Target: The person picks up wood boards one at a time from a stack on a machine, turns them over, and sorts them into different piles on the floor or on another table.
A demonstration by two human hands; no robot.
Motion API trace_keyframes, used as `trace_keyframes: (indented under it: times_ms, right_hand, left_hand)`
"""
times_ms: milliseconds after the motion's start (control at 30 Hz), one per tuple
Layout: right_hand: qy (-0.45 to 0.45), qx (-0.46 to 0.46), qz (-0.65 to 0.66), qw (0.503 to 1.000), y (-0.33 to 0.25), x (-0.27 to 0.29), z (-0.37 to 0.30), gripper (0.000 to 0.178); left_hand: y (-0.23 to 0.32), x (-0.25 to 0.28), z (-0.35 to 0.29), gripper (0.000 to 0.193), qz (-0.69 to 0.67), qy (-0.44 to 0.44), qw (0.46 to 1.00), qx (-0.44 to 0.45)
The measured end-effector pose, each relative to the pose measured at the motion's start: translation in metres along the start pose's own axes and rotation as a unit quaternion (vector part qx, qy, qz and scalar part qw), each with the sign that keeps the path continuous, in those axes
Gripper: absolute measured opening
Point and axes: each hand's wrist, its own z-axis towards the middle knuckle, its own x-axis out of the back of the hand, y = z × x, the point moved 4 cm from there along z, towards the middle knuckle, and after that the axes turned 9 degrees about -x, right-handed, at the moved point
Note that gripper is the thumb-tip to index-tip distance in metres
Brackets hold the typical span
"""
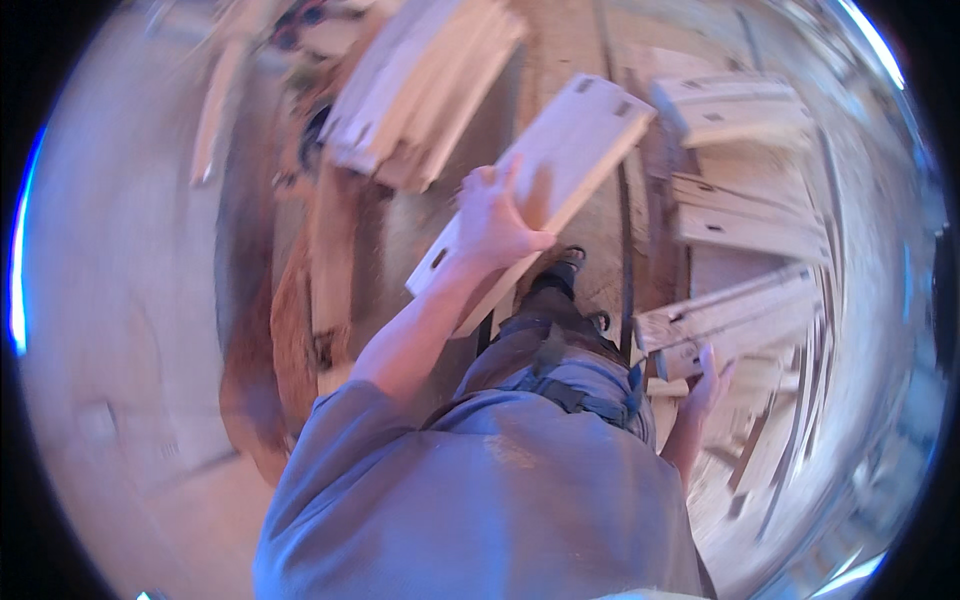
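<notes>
A pale wooden board (585, 140) with dark slots cut near its ends lies slantwise in front of me. My left hand (495, 220) grips it across the middle, thumb over the right edge and fingers on the upper face. On the right, my right hand (708, 385) has its fingers stretched up beside the near end of another slotted board (740, 310). Blur hides whether those fingers touch it.
A stack of slotted boards (425, 85) stands at the far left. More slotted boards (740, 105) lie at the far right, with another group (750, 215) nearer. Rough brown timber (295, 320) runs along my left. Loose wood pieces (765, 440) lie beyond my right hand.
</notes>
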Motion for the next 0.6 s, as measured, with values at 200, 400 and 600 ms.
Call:
trace_keyframes:
  times_ms: [200, 400, 600]
  right_hand:
    - [-0.046, 0.001, 0.000, 0.999, -0.015, 0.007, -0.003, 0.083]
    - [0.004, -0.020, -0.078, 0.997, -0.016, 0.016, 0.022, 0.095]
    - [-0.035, -0.009, 0.061, 0.997, -0.015, -0.006, 0.000, 0.104]
  left_hand:
    - [-0.013, 0.006, -0.022, 0.107, -0.001, 0.026, 0.999, -0.036]
    - [-0.159, -0.078, -0.083, 0.075, 0.354, -0.082, 0.912, -0.193]
    - [-0.152, -0.019, -0.084, 0.104, 0.121, -0.097, 0.987, 0.050]
